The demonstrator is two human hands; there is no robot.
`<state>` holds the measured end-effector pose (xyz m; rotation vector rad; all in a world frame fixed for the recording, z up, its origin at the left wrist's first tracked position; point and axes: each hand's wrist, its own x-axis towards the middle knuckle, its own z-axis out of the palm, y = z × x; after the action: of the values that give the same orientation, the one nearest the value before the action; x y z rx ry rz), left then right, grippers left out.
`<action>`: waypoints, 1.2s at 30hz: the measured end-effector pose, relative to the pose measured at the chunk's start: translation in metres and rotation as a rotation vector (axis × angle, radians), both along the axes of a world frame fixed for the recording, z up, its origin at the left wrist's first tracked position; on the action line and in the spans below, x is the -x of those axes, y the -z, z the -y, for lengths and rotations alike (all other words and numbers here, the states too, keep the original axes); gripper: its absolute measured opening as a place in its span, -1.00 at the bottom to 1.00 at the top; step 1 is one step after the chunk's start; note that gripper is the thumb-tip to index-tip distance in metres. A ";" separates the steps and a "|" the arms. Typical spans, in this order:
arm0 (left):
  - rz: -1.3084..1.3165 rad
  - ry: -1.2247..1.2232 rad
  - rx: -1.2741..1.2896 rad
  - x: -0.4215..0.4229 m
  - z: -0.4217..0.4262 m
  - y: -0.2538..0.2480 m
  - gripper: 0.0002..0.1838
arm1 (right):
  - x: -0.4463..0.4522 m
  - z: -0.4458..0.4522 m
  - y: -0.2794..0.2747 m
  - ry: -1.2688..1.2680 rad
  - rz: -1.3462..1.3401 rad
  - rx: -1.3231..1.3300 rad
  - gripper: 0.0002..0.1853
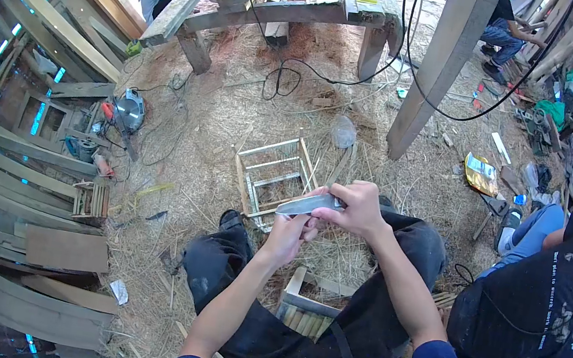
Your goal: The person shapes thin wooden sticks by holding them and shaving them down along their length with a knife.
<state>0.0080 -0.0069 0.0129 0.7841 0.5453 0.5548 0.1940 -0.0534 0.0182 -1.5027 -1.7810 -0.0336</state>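
Observation:
In front of my lap, my right hand [355, 209] is closed round the handle end of a knife [306, 205]. Its broad grey blade points left. Just below the blade, my left hand [284, 239] has its fingers curled and pressed together near the blade's underside. What those fingers hold, if anything, is too small to make out. Beyond my hands, a small frame of thin wooden sticks [240, 175] stands on the straw-covered floor. Between my legs sits a small wooden piece with slats [309, 321], partly hidden by my trousers.
A co-worker in a black shirt [538, 294] sits close on my right. Ahead are a wooden workbench [283, 13] and a post [442, 69] with hanging cables. A circular saw [130, 109] and a small slatted wooden piece [91, 200] lie left. Two other people are farther off.

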 end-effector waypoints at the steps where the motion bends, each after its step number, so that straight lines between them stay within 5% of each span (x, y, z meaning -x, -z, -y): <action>1: 0.000 0.001 -0.003 0.000 -0.002 -0.002 -0.57 | -0.003 -0.002 -0.001 0.002 0.019 -0.017 -0.45; 3: -0.002 0.005 -0.044 0.000 -0.005 -0.008 -0.58 | -0.013 -0.003 -0.007 0.031 0.032 -0.038 -0.46; 6: -0.026 0.038 -0.119 -0.001 -0.002 -0.013 -0.61 | -0.041 -0.006 -0.008 0.451 -0.295 0.055 -0.44; 9: -0.087 0.060 -0.096 -0.005 0.005 -0.016 -0.64 | -0.064 0.003 -0.014 0.565 -0.237 0.079 -0.42; 12: -0.053 -0.017 -0.027 -0.007 -0.007 -0.005 -0.66 | -0.048 0.017 -0.001 0.359 -0.015 0.025 -0.42; 17: -0.024 -0.023 -0.073 -0.011 -0.007 0.004 -0.71 | -0.017 0.008 0.000 0.074 -0.029 -0.019 -0.47; 27: 0.005 -0.092 -0.194 -0.008 -0.006 0.005 -0.73 | -0.007 -0.005 -0.002 0.056 -0.055 0.013 -0.50; 31: -0.100 -0.113 -0.237 -0.005 0.001 -0.001 -0.73 | -0.034 -0.006 0.001 0.240 -0.161 0.098 -0.43; 36: -0.182 -0.093 -0.263 -0.003 -0.004 0.012 -0.65 | -0.017 0.008 0.000 0.113 -0.027 0.065 -0.45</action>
<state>0.0111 -0.0033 0.0010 1.0698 0.6877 0.6525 0.2112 -0.0609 0.0183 -1.6419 -1.6885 -0.0124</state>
